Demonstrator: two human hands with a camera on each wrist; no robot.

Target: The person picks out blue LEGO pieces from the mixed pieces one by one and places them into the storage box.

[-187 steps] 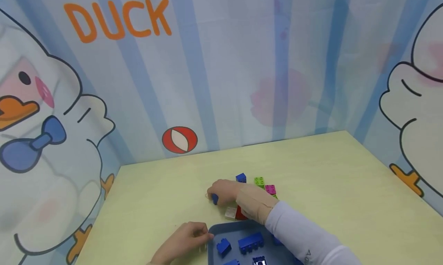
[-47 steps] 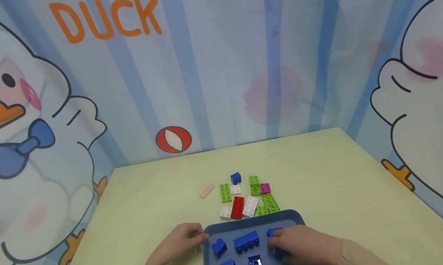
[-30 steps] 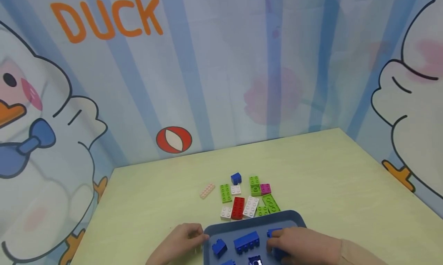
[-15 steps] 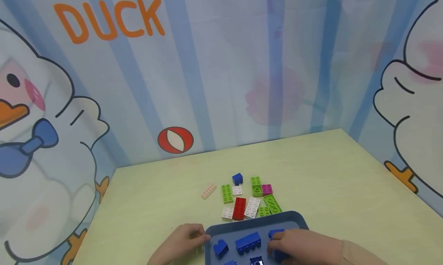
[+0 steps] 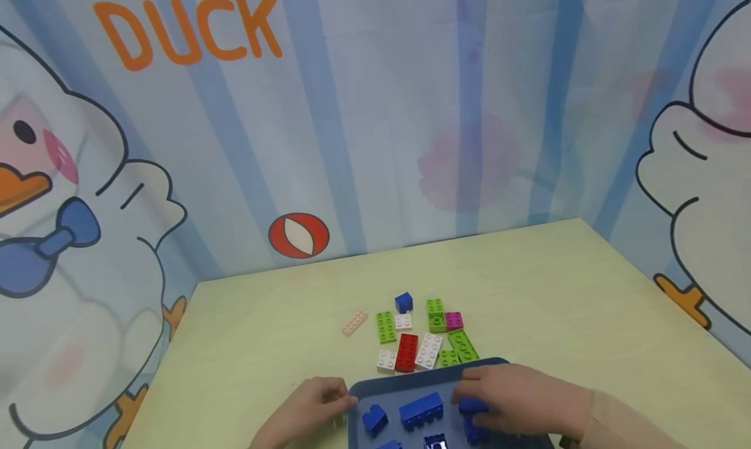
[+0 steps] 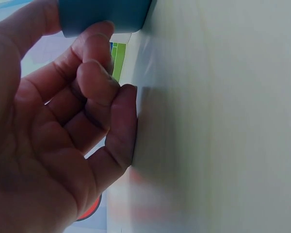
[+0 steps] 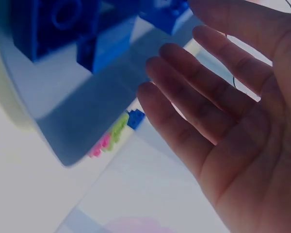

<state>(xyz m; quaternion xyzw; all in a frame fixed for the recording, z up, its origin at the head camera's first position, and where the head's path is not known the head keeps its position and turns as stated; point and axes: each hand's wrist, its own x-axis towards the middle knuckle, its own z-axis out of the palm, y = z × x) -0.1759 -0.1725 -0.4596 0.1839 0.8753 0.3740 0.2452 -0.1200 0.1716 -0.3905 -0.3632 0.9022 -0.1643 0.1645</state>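
My left hand is at the near-left corner of the blue-grey tray. In the left wrist view its thumb and index finger pinch the tray's wall, the other fingers curled below. Over the tray's right side, my right hand hovers just above blue toy bricks, partly hiding them. The right wrist view shows its fingers spread and relaxed, holding nothing, apart from the bricks. Further left in the tray lie a long blue brick and a small blue brick.
Beyond the tray are loose bricks: red, white, light green, magenta and blue. A pale pink strip lies to their left. A printed curtain borders the table.
The right hand has come from the loose bricks to the tray, stayed at a blue brick there, and now lifts slightly off with fingers loosened. The left hand stays at the tray corner.
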